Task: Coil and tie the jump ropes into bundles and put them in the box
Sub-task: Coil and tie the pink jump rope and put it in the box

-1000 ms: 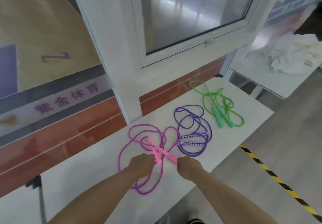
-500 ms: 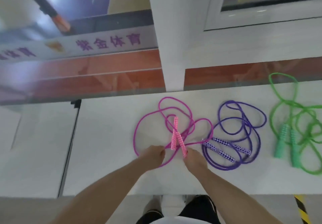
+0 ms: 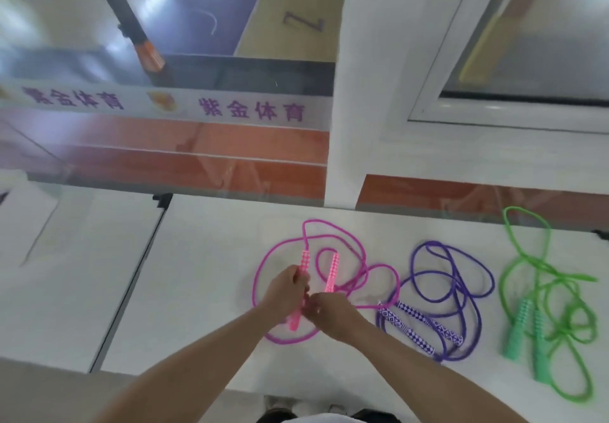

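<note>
A pink jump rope (image 3: 357,259) lies in loose loops on the white table (image 3: 204,267). My left hand (image 3: 285,294) is closed around one pink patterned handle (image 3: 303,266), which sticks out above and below the fist. My right hand (image 3: 329,315) grips the bottom end of the second pink handle (image 3: 333,272), beside the first. A purple jump rope (image 3: 454,291) with two patterned handles lies to the right. Further right lies a green jump rope (image 3: 540,294) with two green handles. No box is in view.
A second white table (image 3: 66,274) adjoins on the left, with a dark gap between them. A glass wall with a white pillar (image 3: 349,93) runs along the tables' far edge. The near table edge is right in front of my body.
The pink handles were crossed flat on the table; now both are lifted, roughly parallel, one in each hand. The camera has tilted up and shifted left.
</note>
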